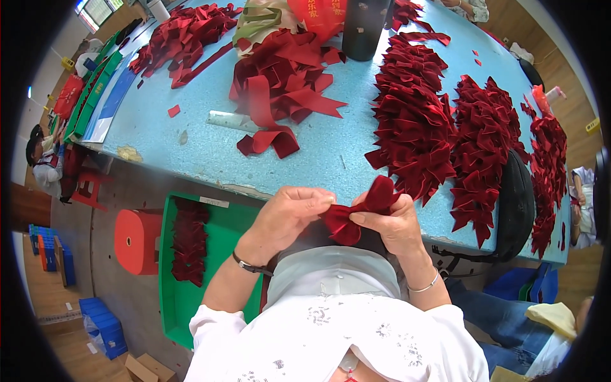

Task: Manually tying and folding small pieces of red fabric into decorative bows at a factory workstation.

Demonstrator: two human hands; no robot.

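Close to the table's near edge I hold a dark red velvet bow point(347, 223) between both hands. My left hand point(289, 213) pinches one end of it with thumb and fingertips. Around the bow's other side, my right hand point(396, 223) is closed, its thumb pressing near the middle knot. One rounded loop stands up beside the right fingers, and another part hangs below. Beyond my hands, a loose pile of red ribbon strips point(280, 79) lies on the blue table point(318, 153). To the right, finished-looking red bows point(414, 121) are heaped in a long row.
More bow rows point(484, 140) lie farther right, beside a black bag point(514, 204). A dark cylindrical bottle point(366, 28) stands at the back. Left of me are a green tray point(223, 248) holding bows and a red stool point(137, 242). Other people sit around the table.
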